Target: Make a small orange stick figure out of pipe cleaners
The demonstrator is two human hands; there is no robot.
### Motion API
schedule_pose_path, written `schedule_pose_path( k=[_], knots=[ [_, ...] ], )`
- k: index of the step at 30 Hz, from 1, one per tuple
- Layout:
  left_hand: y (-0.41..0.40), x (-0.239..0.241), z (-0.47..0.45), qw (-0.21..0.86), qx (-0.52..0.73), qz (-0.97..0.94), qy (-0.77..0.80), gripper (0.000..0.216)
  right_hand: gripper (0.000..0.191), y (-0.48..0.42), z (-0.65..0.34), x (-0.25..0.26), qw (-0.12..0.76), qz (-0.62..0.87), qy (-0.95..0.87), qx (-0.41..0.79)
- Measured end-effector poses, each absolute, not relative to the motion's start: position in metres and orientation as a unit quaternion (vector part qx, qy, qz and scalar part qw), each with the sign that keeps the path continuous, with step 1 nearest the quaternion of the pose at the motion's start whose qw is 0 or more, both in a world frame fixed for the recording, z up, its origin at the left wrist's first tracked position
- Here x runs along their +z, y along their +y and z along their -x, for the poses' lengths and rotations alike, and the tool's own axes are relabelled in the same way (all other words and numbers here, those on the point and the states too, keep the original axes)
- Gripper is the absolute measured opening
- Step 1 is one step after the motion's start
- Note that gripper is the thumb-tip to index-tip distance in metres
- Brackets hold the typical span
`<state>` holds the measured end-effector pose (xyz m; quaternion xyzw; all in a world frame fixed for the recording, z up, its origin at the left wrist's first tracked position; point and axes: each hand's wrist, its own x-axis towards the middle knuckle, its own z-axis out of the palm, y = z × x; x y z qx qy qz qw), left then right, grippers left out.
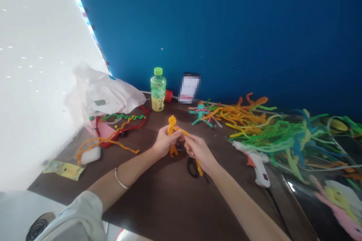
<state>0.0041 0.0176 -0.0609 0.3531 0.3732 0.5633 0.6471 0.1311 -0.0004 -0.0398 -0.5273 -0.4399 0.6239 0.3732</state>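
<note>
My left hand (165, 141) grips a small orange figure (172, 122) twisted from pipe cleaners, its coiled head up and its legs hanging below my fingers. My right hand (198, 150) pinches an orange pipe cleaner (199, 166) that runs from the figure through my fingers, its loose end hanging under the palm. Both hands are close together above the brown table (169, 199). Under my right hand lie scissors (192, 168) with a black handle, partly hidden.
A green-capped bottle (158, 92) and a phone (189, 88) stand by the blue wall. At right are a teal pipe-cleaner figure (201, 113), heaped pipe cleaners (246, 115) and a white glue gun (258, 165). A plastic bag (113, 90) and white case (91, 155) lie left.
</note>
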Motion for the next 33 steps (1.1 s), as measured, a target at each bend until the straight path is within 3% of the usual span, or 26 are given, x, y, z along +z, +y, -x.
schedule_pose_path(
  k=[10,15,21,27,33],
  knots=[
    [0.017,-0.060,-0.006,0.610,0.566,-0.384,0.400,0.038,0.030,-0.008,-0.121,-0.036,0.363,0.522,-0.464,0.617],
    [0.016,-0.060,-0.008,0.583,0.565,-0.401,0.424,0.036,0.026,-0.007,-0.128,-0.031,0.335,0.529,-0.620,0.472],
    [0.016,-0.063,-0.006,0.536,0.552,-0.448,0.456,0.031,0.025,-0.007,-0.142,-0.014,0.218,0.594,-0.737,0.237],
    [0.015,-0.061,-0.007,0.553,0.532,-0.464,0.443,0.032,0.025,-0.006,-0.146,0.004,0.118,0.604,-0.776,0.137],
    [0.015,-0.060,-0.007,0.604,0.517,-0.441,0.416,0.035,0.018,0.002,-0.153,0.007,0.183,0.582,-0.783,0.119]
  ],
)
